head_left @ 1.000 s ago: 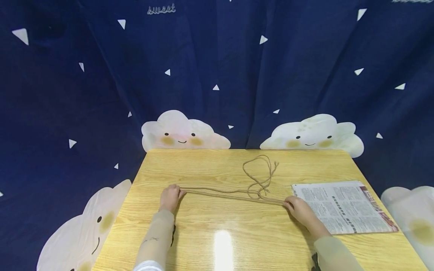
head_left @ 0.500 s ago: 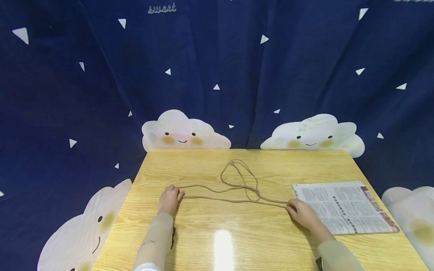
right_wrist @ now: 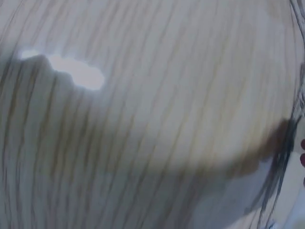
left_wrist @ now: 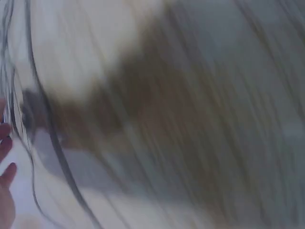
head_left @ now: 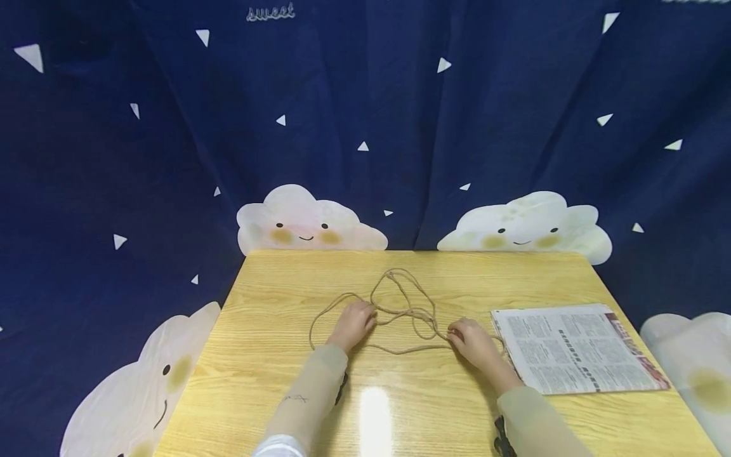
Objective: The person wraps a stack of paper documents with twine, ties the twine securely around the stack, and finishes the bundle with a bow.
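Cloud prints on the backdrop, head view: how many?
4. Back-left cloud and back-right cloud behind the table; lower-left cloud and lower-right cloud at its sides, both cut off by the frame. More may be hidden.

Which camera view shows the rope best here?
The head view: it shows the rope's loops spread on the table. The left wrist view catches only blurred strands toward its left side; the right wrist view, what look like dark strands along its right edge.

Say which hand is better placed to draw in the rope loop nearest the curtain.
Likely the left hand: in the head view it sits close to that rope loop, while the right hand sits farther off.
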The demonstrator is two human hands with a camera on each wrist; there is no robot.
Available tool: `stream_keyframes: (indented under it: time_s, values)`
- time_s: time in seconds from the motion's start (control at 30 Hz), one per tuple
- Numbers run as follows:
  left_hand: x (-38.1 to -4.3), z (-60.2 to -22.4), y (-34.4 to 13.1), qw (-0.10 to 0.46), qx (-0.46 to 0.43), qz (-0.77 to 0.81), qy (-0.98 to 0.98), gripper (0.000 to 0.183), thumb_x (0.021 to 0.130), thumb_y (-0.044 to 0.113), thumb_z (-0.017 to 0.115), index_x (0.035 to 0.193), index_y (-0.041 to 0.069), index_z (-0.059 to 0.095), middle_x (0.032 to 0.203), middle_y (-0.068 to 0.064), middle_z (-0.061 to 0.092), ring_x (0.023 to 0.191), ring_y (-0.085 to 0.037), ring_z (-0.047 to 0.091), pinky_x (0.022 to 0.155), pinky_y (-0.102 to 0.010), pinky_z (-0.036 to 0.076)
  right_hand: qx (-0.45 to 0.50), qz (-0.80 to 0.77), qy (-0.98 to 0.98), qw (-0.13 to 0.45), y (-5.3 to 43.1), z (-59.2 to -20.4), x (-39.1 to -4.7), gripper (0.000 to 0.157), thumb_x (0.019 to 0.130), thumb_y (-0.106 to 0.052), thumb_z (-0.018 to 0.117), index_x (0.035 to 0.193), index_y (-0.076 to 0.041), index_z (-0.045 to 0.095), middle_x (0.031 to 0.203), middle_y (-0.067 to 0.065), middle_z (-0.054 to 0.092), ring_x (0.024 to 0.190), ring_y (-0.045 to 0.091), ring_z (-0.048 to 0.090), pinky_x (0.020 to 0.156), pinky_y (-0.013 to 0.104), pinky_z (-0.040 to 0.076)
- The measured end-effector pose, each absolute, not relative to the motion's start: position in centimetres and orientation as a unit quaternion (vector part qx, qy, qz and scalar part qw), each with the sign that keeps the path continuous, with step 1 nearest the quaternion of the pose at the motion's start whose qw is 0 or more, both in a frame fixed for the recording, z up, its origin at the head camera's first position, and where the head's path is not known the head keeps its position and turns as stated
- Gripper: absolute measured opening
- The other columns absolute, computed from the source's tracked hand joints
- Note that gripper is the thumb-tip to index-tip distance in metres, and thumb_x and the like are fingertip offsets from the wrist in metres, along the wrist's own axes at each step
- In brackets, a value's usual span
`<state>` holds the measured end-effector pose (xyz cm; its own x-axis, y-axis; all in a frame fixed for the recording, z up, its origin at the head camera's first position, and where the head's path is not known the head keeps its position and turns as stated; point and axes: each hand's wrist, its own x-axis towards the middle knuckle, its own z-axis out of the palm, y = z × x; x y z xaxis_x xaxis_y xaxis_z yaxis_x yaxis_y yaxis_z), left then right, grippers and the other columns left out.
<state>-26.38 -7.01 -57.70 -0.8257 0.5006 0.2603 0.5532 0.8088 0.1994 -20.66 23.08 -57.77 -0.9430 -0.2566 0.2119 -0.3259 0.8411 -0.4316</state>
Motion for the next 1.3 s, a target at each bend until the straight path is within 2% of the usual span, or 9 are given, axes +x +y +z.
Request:
stream_keyframes:
  time_s: [0.1, 0.17, 0.33, 0.47, 0.63, 0.8, 1.03, 1.2, 1.3]
  values:
    - [-25.9, -58.1, -5.2, 0.08, -0.28, -0.099, -0.952, 0.022, 0.088, 0.022, 0.061, 0.105, 0.008, 0.064, 0.107, -0.004, 0.063, 0.1, -0.019, 0.059, 0.089, -0.035, 0.046, 0.131, 0.247, -0.96, 0.035, 22.2, -58.1, -20.6, 0.011, 0.083, -0.013, 0.066, 0.09, -0.003, 0.064, 0.085, 0.003, 0.057, 0.075, 0.017, 0.056, 0.065, 0.031, 0.052]
    - [-25.5, -58.3, -4.5, 0.086, -0.273, -0.082, -0.955, 0.015, 0.088, 0.021, 0.062, 0.096, 0.01, 0.065, 0.098, -0.002, 0.064, 0.091, -0.017, 0.06, 0.08, -0.032, 0.049, 0.121, 0.247, -0.961, 0.018, 22.0, -58.4, -20.5, 0.009, 0.084, -0.012, 0.065, 0.087, -0.004, 0.062, 0.083, 0.002, 0.053, 0.071, 0.014, 0.054, 0.061, 0.028, 0.05]
    - [-25.1, -58.3, -4.4, 0.098, -0.231, -0.111, -0.962, 0.011, 0.089, 0.014, 0.058, 0.081, 0.007, 0.058, 0.076, -0.003, 0.06, 0.07, -0.016, 0.059, 0.06, -0.027, 0.049, 0.109, 0.246, -0.963, 0.016, 22.2, -58.9, -20.4, 0.007, 0.087, -0.007, 0.06, 0.083, -0.004, 0.055, 0.078, 0.003, 0.049, 0.065, 0.012, 0.048, 0.056, 0.025, 0.045]
    - [-25.7, -57.8, -5.8, 0.094, -0.154, -0.194, -0.964, 0.011, 0.092, 0.008, 0.052, 0.082, 0.004, 0.053, 0.073, -0.007, 0.056, 0.067, -0.021, 0.058, 0.055, -0.03, 0.048, 0.075, 0.263, -0.962, 0.024, 23.6, -58.7, -20.3, 0.007, 0.09, -0.005, 0.055, 0.09, 0.002, 0.053, 0.083, 0.008, 0.052, 0.066, 0.015, 0.052, 0.057, 0.026, 0.048]
    - [-26.8, -57.1, -8.7, 0.111, -0.064, -0.285, -0.95, 0.013, 0.095, 0.006, 0.045, 0.085, 0.001, 0.052, 0.072, -0.008, 0.052, 0.06, -0.018, 0.053, 0.049, -0.028, 0.046, 0.033, 0.285, -0.957, 0.047, 25.9, -58.2, -20.3, 0.008, 0.09, -0.003, 0.053, 0.093, 0.005, 0.052, 0.083, 0.013, 0.053, 0.065, 0.019, 0.053, 0.054, 0.026, 0.047]
    - [-27.4, -56.4, -11.5, 0.142, 0.008, -0.336, -0.931, 0.014, 0.095, 0.006, 0.043, 0.089, -0.002, 0.052, 0.076, -0.011, 0.053, 0.063, -0.02, 0.054, 0.051, -0.027, 0.047, 0.001, 0.286, -0.953, 0.099, 27.7, -57.7, -20.4, 0.011, 0.089, -0.002, 0.05, 0.091, 0.008, 0.053, 0.082, 0.017, 0.053, 0.066, 0.024, 0.054, 0.054, 0.03, 0.048]
    - [-26.9, -56.7, -14.3, 0.173, 0.113, -0.362, -0.909, 0.014, 0.094, 0.005, 0.044, 0.088, -0.006, 0.05, 0.076, -0.018, 0.055, 0.064, -0.03, 0.058, 0.052, -0.036, 0.049, -0.074, 0.291, -0.939, 0.169, 28.7, -57.3, -20.2, 0.015, 0.088, -0.005, 0.048, 0.086, 0.009, 0.052, 0.075, 0.02, 0.053, 0.061, 0.027, 0.054, 0.05, 0.035, 0.047]
    - [-26.0, -57.5, -16.0, 0.171, 0.206, -0.389, -0.881, 0.023, 0.094, 0.007, 0.04, 0.103, -0.012, 0.047, 0.078, -0.025, 0.057, 0.065, -0.037, 0.06, 0.051, -0.042, 0.049, -0.137, 0.302, -0.923, 0.195, 28.8, -57.5, -20.0, 0.018, 0.088, -0.007, 0.045, 0.088, 0.01, 0.051, 0.074, 0.022, 0.055, 0.061, 0.032, 0.056, 0.053, 0.042, 0.049]
    - [-25.6, -58.0, -17.1, 0.162, 0.257, -0.426, -0.852, 0.034, 0.096, 0.009, 0.034, 0.116, -0.018, 0.039, 0.083, -0.031, 0.057, 0.072, -0.043, 0.06, 0.058, -0.046, 0.052, -0.169, 0.309, -0.909, 0.224, 28.8, -57.8, -20.1, 0.017, 0.088, -0.006, 0.045, 0.088, 0.01, 0.051, 0.073, 0.024, 0.056, 0.062, 0.037, 0.056, 0.055, 0.047, 0.048]
